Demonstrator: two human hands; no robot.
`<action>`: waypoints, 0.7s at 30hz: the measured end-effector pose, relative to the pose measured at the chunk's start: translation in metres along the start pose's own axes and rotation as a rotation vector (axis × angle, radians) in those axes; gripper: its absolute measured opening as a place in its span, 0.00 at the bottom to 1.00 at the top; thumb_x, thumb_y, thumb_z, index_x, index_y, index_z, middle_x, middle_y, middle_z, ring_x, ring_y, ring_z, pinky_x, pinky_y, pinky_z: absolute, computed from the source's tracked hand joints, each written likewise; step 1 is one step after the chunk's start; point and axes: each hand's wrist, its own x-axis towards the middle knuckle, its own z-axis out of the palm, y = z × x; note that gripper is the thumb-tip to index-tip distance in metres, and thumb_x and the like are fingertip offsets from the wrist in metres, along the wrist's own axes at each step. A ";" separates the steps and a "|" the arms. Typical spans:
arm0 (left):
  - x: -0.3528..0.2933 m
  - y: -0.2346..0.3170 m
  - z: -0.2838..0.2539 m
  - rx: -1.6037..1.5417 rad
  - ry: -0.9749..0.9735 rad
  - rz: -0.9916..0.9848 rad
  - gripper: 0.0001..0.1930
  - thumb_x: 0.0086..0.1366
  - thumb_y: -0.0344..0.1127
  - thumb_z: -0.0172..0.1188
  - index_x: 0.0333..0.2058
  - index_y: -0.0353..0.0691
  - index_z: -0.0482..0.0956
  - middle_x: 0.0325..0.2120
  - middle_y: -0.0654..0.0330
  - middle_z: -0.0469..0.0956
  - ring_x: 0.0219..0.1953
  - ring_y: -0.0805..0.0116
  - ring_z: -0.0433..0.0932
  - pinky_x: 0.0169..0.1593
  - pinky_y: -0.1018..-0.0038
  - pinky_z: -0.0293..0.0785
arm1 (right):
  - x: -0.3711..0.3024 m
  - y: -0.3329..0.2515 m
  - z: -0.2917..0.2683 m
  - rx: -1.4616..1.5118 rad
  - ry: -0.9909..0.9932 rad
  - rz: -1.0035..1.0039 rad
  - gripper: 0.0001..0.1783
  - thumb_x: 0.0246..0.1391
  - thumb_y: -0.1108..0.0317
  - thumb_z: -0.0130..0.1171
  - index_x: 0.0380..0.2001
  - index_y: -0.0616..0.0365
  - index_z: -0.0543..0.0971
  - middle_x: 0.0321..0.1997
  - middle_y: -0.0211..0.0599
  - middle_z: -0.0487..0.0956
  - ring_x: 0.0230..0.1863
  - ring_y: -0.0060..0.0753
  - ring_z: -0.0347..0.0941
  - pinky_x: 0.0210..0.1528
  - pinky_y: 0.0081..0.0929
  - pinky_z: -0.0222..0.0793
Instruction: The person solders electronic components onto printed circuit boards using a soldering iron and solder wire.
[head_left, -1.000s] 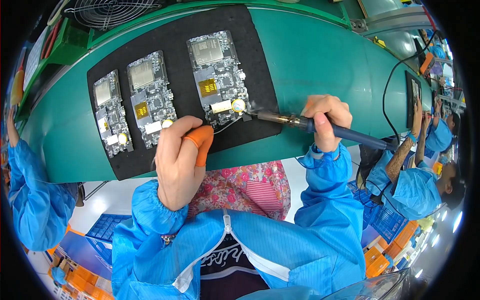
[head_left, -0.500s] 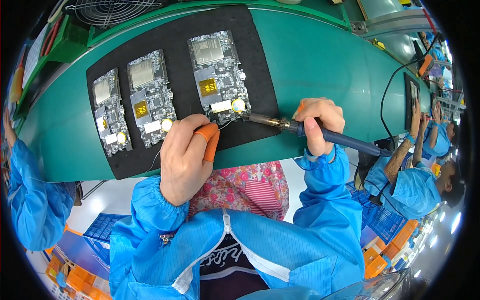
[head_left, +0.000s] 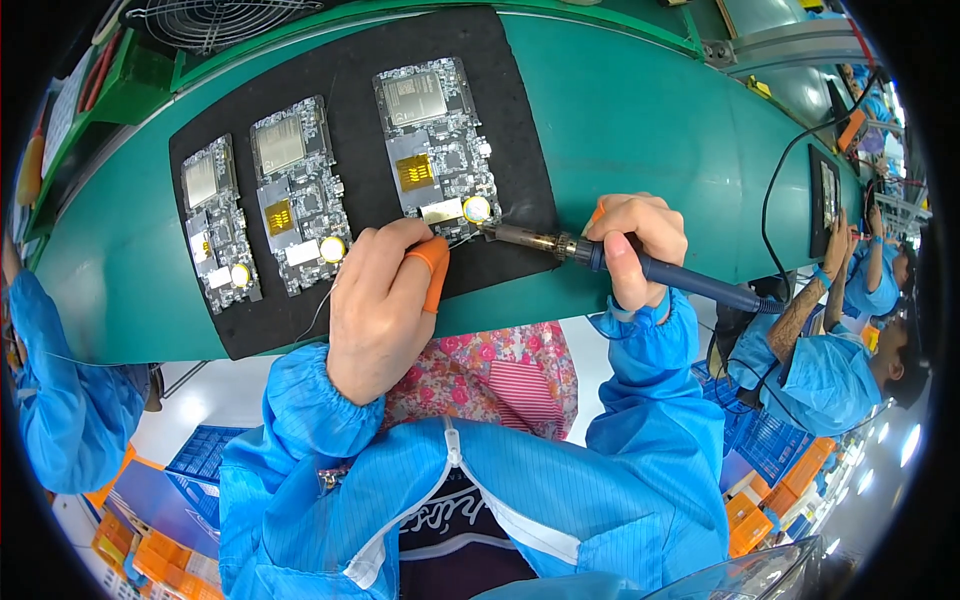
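My right hand [head_left: 640, 240] grips a soldering iron [head_left: 705, 284] with a dark blue handle, its tip at the lower edge of the rightmost circuit board [head_left: 450, 150]. Just above the tip sits a round, yellow-rimmed part [head_left: 477, 209] on that board. My left hand [head_left: 378, 315] pinches thin solder wire [head_left: 322, 305], whose front end reaches the iron's tip; its tail trails down past the wrist. An orange finger cot [head_left: 434, 272] covers one left finger. The exact contact at the tip is too small to make out.
Two similar boards, a middle one [head_left: 285, 145] and a left one [head_left: 201, 181], lie on the black mat [head_left: 360, 110] over the green bench [head_left: 640, 110]. The iron's black cable [head_left: 768, 210] loops at right. A fan grille [head_left: 215, 22] stands behind; co-workers [head_left: 805, 375] sit on both sides.
My left hand has shifted slightly right, bringing the solder wire closer to the iron's tip. The right hand and iron have barely moved. The left co-worker's arm has moved a little.
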 end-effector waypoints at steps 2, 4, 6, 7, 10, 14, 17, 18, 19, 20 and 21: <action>0.001 0.000 0.003 0.010 -0.017 -0.002 0.10 0.45 0.18 0.63 0.29 0.31 0.76 0.33 0.55 0.73 0.33 0.58 0.73 0.34 0.70 0.71 | 0.000 0.000 0.000 -0.001 -0.005 -0.002 0.05 0.41 0.75 0.49 0.16 0.64 0.69 0.12 0.39 0.68 0.11 0.31 0.64 0.14 0.26 0.58; 0.002 0.001 0.005 0.034 -0.025 0.014 0.10 0.45 0.18 0.63 0.29 0.31 0.76 0.33 0.56 0.73 0.33 0.58 0.73 0.33 0.70 0.71 | 0.001 0.000 0.000 0.009 -0.017 -0.002 0.05 0.41 0.75 0.49 0.16 0.64 0.69 0.12 0.39 0.68 0.10 0.31 0.64 0.14 0.26 0.57; 0.005 0.003 0.008 0.037 -0.025 0.024 0.10 0.45 0.19 0.63 0.29 0.31 0.76 0.33 0.56 0.73 0.32 0.59 0.73 0.33 0.70 0.70 | -0.001 0.001 0.000 0.013 -0.012 -0.003 0.05 0.41 0.75 0.49 0.16 0.64 0.69 0.12 0.39 0.68 0.11 0.32 0.64 0.14 0.26 0.57; 0.005 0.004 0.009 0.042 -0.023 0.033 0.10 0.45 0.19 0.63 0.29 0.32 0.76 0.34 0.57 0.73 0.32 0.59 0.72 0.33 0.71 0.70 | -0.001 0.001 0.000 0.018 -0.009 -0.004 0.05 0.41 0.75 0.49 0.16 0.64 0.69 0.12 0.39 0.68 0.11 0.32 0.64 0.14 0.26 0.57; 0.007 0.003 0.010 0.019 -0.033 0.082 0.10 0.44 0.19 0.63 0.29 0.31 0.75 0.38 0.57 0.74 0.32 0.61 0.72 0.33 0.71 0.70 | -0.001 0.001 -0.001 0.000 -0.009 0.009 0.06 0.42 0.74 0.50 0.16 0.64 0.69 0.11 0.39 0.68 0.11 0.32 0.64 0.14 0.27 0.57; 0.006 0.002 0.009 0.041 -0.076 0.162 0.09 0.44 0.21 0.62 0.27 0.31 0.74 0.42 0.58 0.75 0.33 0.63 0.71 0.35 0.71 0.68 | -0.003 0.002 -0.002 -0.001 0.000 0.000 0.07 0.43 0.73 0.50 0.16 0.64 0.69 0.11 0.38 0.68 0.11 0.33 0.65 0.14 0.27 0.57; 0.005 0.001 0.010 0.101 -0.128 0.196 0.07 0.45 0.22 0.61 0.25 0.32 0.73 0.45 0.59 0.75 0.33 0.64 0.71 0.37 0.72 0.67 | -0.005 0.003 -0.003 0.029 0.015 -0.007 0.08 0.44 0.72 0.51 0.16 0.65 0.69 0.11 0.39 0.68 0.11 0.32 0.64 0.14 0.26 0.56; 0.004 0.001 0.011 0.112 -0.124 0.204 0.07 0.45 0.22 0.61 0.24 0.33 0.73 0.45 0.60 0.75 0.34 0.65 0.71 0.37 0.72 0.67 | -0.006 0.004 -0.005 0.055 0.044 -0.003 0.09 0.44 0.71 0.51 0.16 0.65 0.70 0.11 0.39 0.68 0.11 0.31 0.63 0.14 0.26 0.55; 0.004 0.000 0.011 0.122 -0.120 0.211 0.06 0.46 0.23 0.61 0.24 0.34 0.73 0.45 0.60 0.75 0.34 0.65 0.71 0.37 0.73 0.66 | -0.008 0.005 -0.006 0.082 0.073 0.001 0.10 0.45 0.70 0.52 0.16 0.65 0.70 0.12 0.39 0.68 0.11 0.30 0.63 0.14 0.25 0.55; 0.005 0.000 0.011 0.121 -0.121 0.212 0.06 0.46 0.23 0.61 0.24 0.34 0.73 0.45 0.60 0.75 0.34 0.65 0.71 0.37 0.73 0.66 | -0.009 0.006 -0.008 0.082 0.075 0.001 0.10 0.45 0.70 0.52 0.16 0.65 0.70 0.12 0.39 0.68 0.11 0.30 0.63 0.14 0.25 0.55; 0.005 0.000 0.011 0.123 -0.134 0.210 0.06 0.46 0.22 0.61 0.24 0.34 0.72 0.46 0.60 0.75 0.34 0.65 0.71 0.37 0.73 0.66 | -0.011 0.007 -0.009 0.088 0.145 0.000 0.11 0.46 0.69 0.52 0.17 0.66 0.70 0.12 0.39 0.69 0.11 0.29 0.62 0.14 0.24 0.54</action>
